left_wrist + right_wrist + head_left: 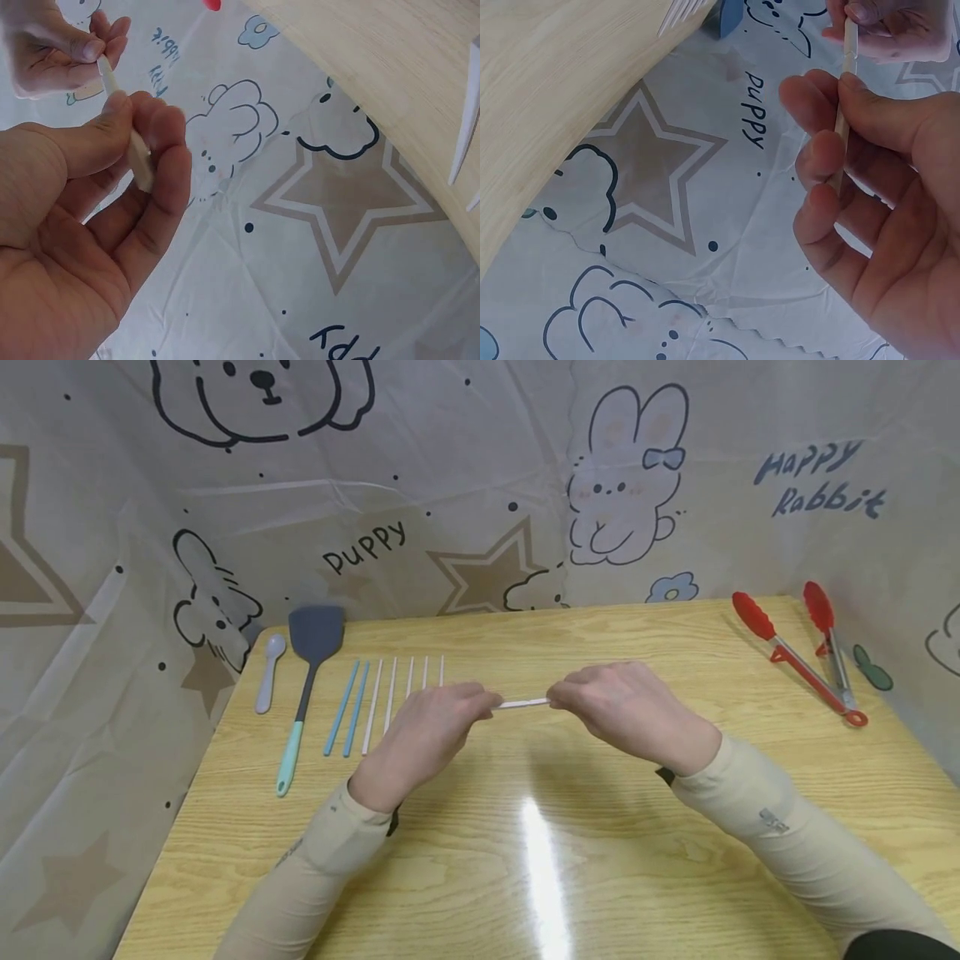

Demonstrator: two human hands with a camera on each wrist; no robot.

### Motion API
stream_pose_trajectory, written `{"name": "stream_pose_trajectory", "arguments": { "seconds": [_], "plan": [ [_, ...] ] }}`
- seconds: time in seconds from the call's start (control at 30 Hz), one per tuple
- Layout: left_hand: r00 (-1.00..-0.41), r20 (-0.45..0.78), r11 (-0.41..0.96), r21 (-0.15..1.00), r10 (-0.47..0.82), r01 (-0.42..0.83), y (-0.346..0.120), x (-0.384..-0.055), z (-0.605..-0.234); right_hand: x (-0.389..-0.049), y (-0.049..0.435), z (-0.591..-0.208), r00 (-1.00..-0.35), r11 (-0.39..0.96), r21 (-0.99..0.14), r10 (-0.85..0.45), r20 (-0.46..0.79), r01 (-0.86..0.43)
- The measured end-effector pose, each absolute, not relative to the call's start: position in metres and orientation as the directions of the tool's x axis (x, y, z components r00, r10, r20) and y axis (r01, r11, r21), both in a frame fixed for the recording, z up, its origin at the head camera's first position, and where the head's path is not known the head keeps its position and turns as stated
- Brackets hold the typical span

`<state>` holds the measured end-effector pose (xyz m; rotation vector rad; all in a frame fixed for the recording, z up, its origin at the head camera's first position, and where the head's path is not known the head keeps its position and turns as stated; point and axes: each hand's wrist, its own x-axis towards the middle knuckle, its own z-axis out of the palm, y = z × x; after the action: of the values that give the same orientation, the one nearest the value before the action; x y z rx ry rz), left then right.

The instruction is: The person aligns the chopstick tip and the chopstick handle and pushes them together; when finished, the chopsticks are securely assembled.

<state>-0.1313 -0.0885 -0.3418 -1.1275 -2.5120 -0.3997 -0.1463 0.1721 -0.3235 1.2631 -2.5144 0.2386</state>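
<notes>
Between my two hands, above the table, runs a thin white chopstick (522, 703), nearly level in the head view. My left hand (431, 727) pinches one end with thumb and fingers; that end shows against the curled fingers in the left wrist view. The other end is pinched by my right hand (630, 714), the chopstick (850, 56) lying along its fingertips in the right wrist view. A small notch or joint line shows on it between the hands. Left of my left hand lie blue chopsticks (341, 708) and several pale chopsticks (372, 706), partly hidden behind that hand.
At the table's left lie a grey spoon (270, 673) and a spatula (306, 689) with a dark blade and mint handle. Red tongs (813, 681) lie spread at the far right, beside a small green object (872, 668). A printed cloth (465, 468) hangs behind.
</notes>
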Motion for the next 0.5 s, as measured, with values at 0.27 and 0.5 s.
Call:
{"name": "stream_pose_trajectory", "arguments": {
  "seconds": [0.27, 0.5],
  "plan": [
    [-0.603, 0.451, 0.642, 0.081, 0.658, 0.762, -0.0887, -0.1308, -0.3436, -0.1445, 0.1704, -0.3232, -0.549, 0.589, 0.001, -0.754, 0.36, -0.808],
    [-0.591, 0.468, 0.64, 0.069, 0.657, 0.766, -0.0875, -0.1313, -0.3464, -0.1436, 0.1682, -0.3234, -0.531, 0.58, 0.016, -0.756, 0.382, -0.815]
  ]
}}
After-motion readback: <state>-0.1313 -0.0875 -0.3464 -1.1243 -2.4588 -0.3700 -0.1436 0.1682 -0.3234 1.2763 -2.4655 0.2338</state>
